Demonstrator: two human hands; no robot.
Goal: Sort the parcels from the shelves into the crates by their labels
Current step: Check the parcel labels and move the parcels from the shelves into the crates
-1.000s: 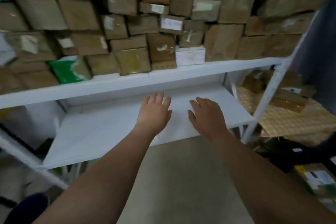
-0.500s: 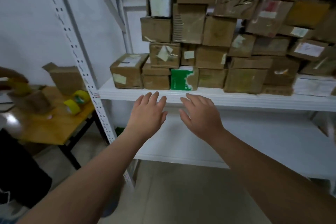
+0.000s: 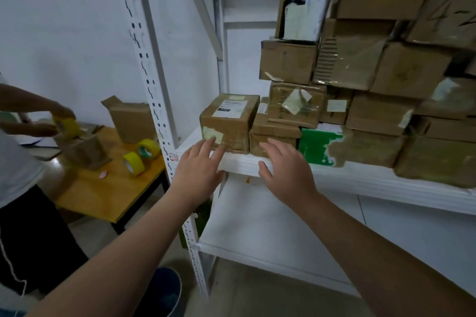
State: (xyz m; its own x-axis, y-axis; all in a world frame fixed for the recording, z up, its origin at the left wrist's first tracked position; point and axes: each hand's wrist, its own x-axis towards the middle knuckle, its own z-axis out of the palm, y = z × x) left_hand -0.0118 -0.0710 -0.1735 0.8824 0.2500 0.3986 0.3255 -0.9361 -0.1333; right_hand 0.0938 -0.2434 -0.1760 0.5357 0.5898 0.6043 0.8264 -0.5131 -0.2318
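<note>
Several brown cardboard parcels are stacked on the white shelf [image 3: 360,183]. At the stack's left end stands a single taped parcel [image 3: 229,123] with a white label on top. My left hand [image 3: 198,170] reaches toward its front lower face with straight fingers, fingertips at or just short of the box. My right hand [image 3: 286,172] is open in front of the low parcel [image 3: 273,134] beside it, holding nothing. A green and white parcel [image 3: 319,145] lies just right of that. No crates are in view.
A perforated white shelf upright [image 3: 152,100] stands left of my hands. Beyond it is a wooden table [image 3: 103,195] with yellow tape rolls [image 3: 134,162] and an open box [image 3: 131,121]. Another person [image 3: 23,175] at far left holds a tape roll. The lower shelf board [image 3: 270,229] lies below.
The view swung left along the shelf to its left end and closer in. Both hands rose from the lower shelf to the front of the leftmost parcels.
</note>
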